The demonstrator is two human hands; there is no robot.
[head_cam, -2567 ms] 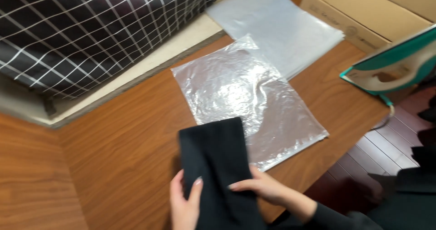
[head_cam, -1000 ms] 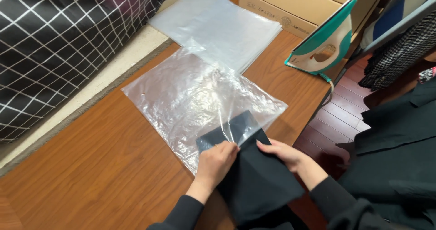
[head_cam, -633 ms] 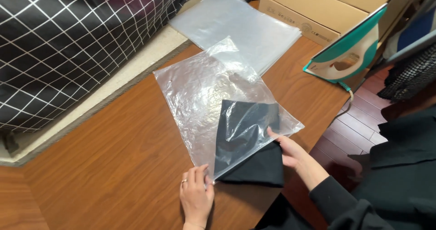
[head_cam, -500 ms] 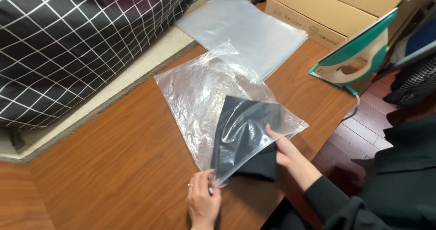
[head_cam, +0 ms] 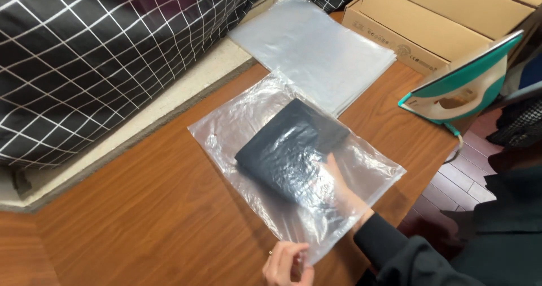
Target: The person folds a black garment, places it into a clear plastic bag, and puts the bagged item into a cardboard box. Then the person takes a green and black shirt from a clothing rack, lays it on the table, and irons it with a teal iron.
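A clear plastic bag (head_cam: 248, 122) lies flat on the wooden table (head_cam: 141, 207). Inside it sits a folded black cloth (head_cam: 288, 147), pushed well toward the far end. My right hand (head_cam: 341, 187) is inside the bag, its fingers against the near edge of the cloth, seen through the plastic. My left hand (head_cam: 289, 263) pinches the bag's open near edge at the bottom of the view.
A stack of flat clear bags (head_cam: 316, 49) lies beyond. A teal and white iron (head_cam: 460, 91) stands at the table's right edge. Cardboard boxes (head_cam: 429, 26) are at the back right. A black checked fabric (head_cam: 96, 49) covers the upper left.
The black cloth has slid from half out of the bag to fully inside it. My right hand followed it in; my left hand moved to the bag's near edge.
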